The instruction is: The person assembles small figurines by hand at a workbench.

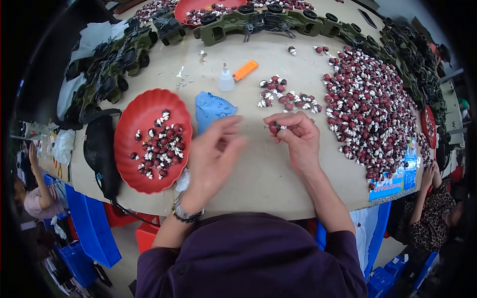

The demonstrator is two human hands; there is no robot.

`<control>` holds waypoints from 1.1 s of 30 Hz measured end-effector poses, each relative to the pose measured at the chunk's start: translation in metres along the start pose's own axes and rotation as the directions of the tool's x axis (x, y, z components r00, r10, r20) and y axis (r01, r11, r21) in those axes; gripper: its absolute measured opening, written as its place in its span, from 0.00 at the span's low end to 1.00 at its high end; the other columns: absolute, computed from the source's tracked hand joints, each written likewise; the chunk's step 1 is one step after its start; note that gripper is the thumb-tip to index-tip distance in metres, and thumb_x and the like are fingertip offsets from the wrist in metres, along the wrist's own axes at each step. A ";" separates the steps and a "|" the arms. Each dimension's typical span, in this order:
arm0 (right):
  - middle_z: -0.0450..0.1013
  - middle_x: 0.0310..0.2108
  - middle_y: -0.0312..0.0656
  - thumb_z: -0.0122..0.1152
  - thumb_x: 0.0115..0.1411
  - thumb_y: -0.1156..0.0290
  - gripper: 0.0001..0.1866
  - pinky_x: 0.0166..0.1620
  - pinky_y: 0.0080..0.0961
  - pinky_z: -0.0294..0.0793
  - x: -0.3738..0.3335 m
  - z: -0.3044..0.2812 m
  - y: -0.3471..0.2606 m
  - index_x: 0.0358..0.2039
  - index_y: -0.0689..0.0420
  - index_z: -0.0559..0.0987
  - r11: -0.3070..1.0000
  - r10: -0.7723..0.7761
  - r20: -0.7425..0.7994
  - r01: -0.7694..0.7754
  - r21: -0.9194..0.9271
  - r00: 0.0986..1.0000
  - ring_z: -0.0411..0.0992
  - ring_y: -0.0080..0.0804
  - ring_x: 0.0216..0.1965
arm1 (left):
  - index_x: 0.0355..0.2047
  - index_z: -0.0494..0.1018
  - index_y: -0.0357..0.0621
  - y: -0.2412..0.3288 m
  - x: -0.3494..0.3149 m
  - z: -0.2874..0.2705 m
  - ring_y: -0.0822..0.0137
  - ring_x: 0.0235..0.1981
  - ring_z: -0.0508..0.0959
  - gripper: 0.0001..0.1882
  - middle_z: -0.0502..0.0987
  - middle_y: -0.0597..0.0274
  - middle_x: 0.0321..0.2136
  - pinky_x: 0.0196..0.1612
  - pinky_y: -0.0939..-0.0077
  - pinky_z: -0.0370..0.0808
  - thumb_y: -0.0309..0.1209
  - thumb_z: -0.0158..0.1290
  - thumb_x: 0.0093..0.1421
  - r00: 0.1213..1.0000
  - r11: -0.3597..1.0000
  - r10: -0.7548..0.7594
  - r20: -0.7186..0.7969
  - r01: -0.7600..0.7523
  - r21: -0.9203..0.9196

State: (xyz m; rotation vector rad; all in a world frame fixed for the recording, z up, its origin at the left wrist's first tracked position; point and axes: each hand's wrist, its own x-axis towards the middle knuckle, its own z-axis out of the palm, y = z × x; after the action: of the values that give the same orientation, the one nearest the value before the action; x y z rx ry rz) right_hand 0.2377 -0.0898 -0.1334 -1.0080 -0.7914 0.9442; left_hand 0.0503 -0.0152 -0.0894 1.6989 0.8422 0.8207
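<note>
The right hand (303,138) holds a small dark-red piece (274,128) in a narrow fingertip grip, best light and steady, while the left hand (214,155), blurred just left of that grip, seems loosely spread and empty.

Held red ball (274,127): smooth. Red dish (144,107): glossy plastic. Blue pouch (209,110): matt cloth. Small bottle (226,82): smooth plastic.
</note>
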 end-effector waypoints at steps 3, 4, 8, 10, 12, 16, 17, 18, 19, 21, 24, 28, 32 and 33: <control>0.73 0.44 0.47 0.64 0.54 0.82 0.07 0.39 0.21 0.76 -0.006 0.001 0.005 0.33 0.61 0.76 0.990 -0.143 -0.001 0.143 -0.012 0.990 0.73 0.25 0.37 | 0.51 0.70 0.38 -0.011 0.006 0.031 0.76 0.27 0.73 0.17 0.76 0.64 0.32 0.30 0.83 0.71 0.31 0.53 0.63 0.926 0.849 -0.211 0.312 0.333 -0.412; 0.73 0.44 0.47 0.64 0.54 0.82 0.07 0.39 0.21 0.76 -0.007 0.002 0.005 0.33 0.61 0.76 0.990 -0.141 0.000 0.141 -0.013 0.990 0.73 0.25 0.37 | 0.51 0.70 0.38 -0.017 0.007 0.037 0.77 0.27 0.73 0.17 0.76 0.65 0.31 0.29 0.84 0.71 0.32 0.52 0.65 0.882 0.675 -0.232 0.410 0.450 -0.585; 0.71 0.38 0.43 0.66 0.47 0.85 0.08 0.43 0.25 0.70 -0.006 -0.003 0.009 0.27 0.60 0.80 0.930 -0.277 -0.042 0.256 -0.263 0.960 0.69 0.32 0.42 | 0.50 0.70 0.38 -0.031 0.010 0.052 0.78 0.26 0.73 0.14 0.75 0.66 0.30 0.27 0.84 0.70 0.32 0.49 0.67 0.854 0.473 -0.228 0.468 0.517 -0.713; 0.71 0.37 0.43 0.67 0.45 0.85 0.08 0.43 0.26 0.69 -0.005 -0.007 0.010 0.26 0.60 0.80 0.909 -0.292 -0.046 0.262 -0.324 0.955 0.69 0.33 0.41 | 0.50 0.71 0.38 -0.031 0.013 0.053 0.78 0.26 0.73 0.14 0.75 0.66 0.30 0.27 0.84 0.70 0.32 0.49 0.67 0.862 0.482 -0.214 0.459 0.502 -0.718; 0.64 0.44 0.42 0.68 0.47 0.87 0.10 0.40 0.18 0.73 -0.003 -0.010 0.016 0.28 0.61 0.77 0.859 -0.308 0.102 0.322 -0.397 0.946 0.68 0.22 0.38 | 0.49 0.71 0.38 -0.034 0.015 0.053 0.78 0.26 0.73 0.14 0.75 0.66 0.30 0.27 0.85 0.70 0.32 0.48 0.67 0.873 0.491 -0.203 0.444 0.483 -0.725; 0.64 0.43 0.42 0.67 0.46 0.87 0.10 0.39 0.18 0.71 -0.003 -0.007 0.017 0.28 0.61 0.77 0.876 -0.266 0.080 0.275 -0.396 0.961 0.67 0.21 0.37 | 0.50 0.71 0.37 -0.041 0.014 0.050 0.78 0.26 0.72 0.15 0.75 0.66 0.30 0.27 0.85 0.70 0.33 0.48 0.68 0.891 0.538 -0.206 0.404 0.448 -0.714; 0.64 0.43 0.42 0.67 0.46 0.87 0.10 0.39 0.18 0.71 -0.003 -0.007 0.016 0.28 0.60 0.77 0.852 -0.296 0.101 0.310 -0.423 0.950 0.66 0.21 0.36 | 0.50 0.71 0.37 -0.043 0.014 0.049 0.78 0.26 0.72 0.15 0.75 0.66 0.30 0.27 0.85 0.70 0.34 0.48 0.68 0.885 0.522 -0.195 0.424 0.459 -0.719; 0.64 0.42 0.42 0.68 0.45 0.87 0.11 0.38 0.17 0.71 -0.003 -0.006 0.016 0.28 0.60 0.78 0.825 -0.325 0.122 0.344 -0.448 0.938 0.66 0.21 0.36 | 0.50 0.71 0.37 -0.044 0.014 0.048 0.78 0.26 0.72 0.15 0.75 0.66 0.30 0.27 0.85 0.70 0.34 0.48 0.68 0.883 0.519 -0.198 0.425 0.462 -0.719; 0.64 0.42 0.42 0.68 0.45 0.87 0.11 0.38 0.17 0.71 -0.004 -0.004 0.015 0.28 0.60 0.78 0.826 -0.322 0.121 0.341 -0.448 0.939 0.66 0.21 0.36 | 0.52 0.70 0.37 -0.045 0.013 0.047 0.78 0.26 0.72 0.17 0.75 0.66 0.31 0.27 0.85 0.70 0.34 0.48 0.68 0.873 0.497 -0.202 0.444 0.482 -0.721; 0.64 0.41 0.42 0.68 0.46 0.86 0.09 0.36 0.19 0.71 -0.006 0.000 0.013 0.27 0.60 0.79 0.830 -0.305 0.083 0.308 -0.466 0.949 0.67 0.23 0.35 | 0.53 0.69 0.37 -0.045 0.013 0.047 0.78 0.26 0.72 0.18 0.75 0.66 0.32 0.27 0.85 0.70 0.35 0.49 0.67 0.861 0.473 -0.208 0.465 0.504 -0.723; 0.64 0.40 0.43 0.68 0.44 0.86 0.09 0.33 0.21 0.72 -0.008 0.002 0.012 0.26 0.61 0.79 0.746 -0.371 0.175 0.405 -0.529 0.912 0.68 0.25 0.33 | 0.56 0.68 0.38 -0.044 0.013 0.047 0.79 0.25 0.72 0.21 0.74 0.67 0.35 0.26 0.86 0.69 0.37 0.49 0.67 0.855 0.408 -0.238 0.461 0.519 -0.751; 0.67 0.35 0.43 0.67 0.43 0.85 0.09 0.29 0.20 0.70 0.001 -0.003 0.001 0.26 0.60 0.80 0.636 -0.457 0.237 0.501 -0.587 0.858 0.69 0.27 0.30 | 0.58 0.66 0.40 -0.047 0.016 0.043 0.78 0.26 0.70 0.23 0.73 0.66 0.39 0.26 0.84 0.67 0.38 0.49 0.67 0.825 0.330 -0.172 0.537 0.563 -0.758; 0.68 0.23 0.38 0.63 0.45 0.80 0.05 0.27 0.23 0.66 0.014 -0.025 -0.025 0.25 0.59 0.78 0.411 -0.494 0.144 0.376 -0.830 0.857 0.69 0.28 0.29 | 0.54 0.66 0.41 -0.051 0.016 0.042 0.75 0.28 0.70 0.18 0.72 0.61 0.41 0.27 0.81 0.66 0.36 0.47 0.68 0.849 0.275 -0.109 0.518 0.526 -0.805; 0.69 0.25 0.40 0.63 0.45 0.79 0.06 0.30 0.29 0.69 0.018 -0.030 -0.033 0.26 0.59 0.77 0.330 -0.384 0.075 0.213 -0.920 0.920 0.70 0.35 0.30 | 0.54 0.66 0.41 -0.051 0.017 0.042 0.75 0.28 0.70 0.18 0.72 0.61 0.41 0.27 0.81 0.66 0.36 0.47 0.68 0.849 0.276 -0.108 0.516 0.525 -0.805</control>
State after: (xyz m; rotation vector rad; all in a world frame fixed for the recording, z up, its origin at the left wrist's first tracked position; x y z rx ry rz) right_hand 0.2801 -0.0911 -0.1103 -1.7983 -1.3745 -0.0368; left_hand 0.0870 -0.0098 -0.1465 0.5121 0.2633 0.4693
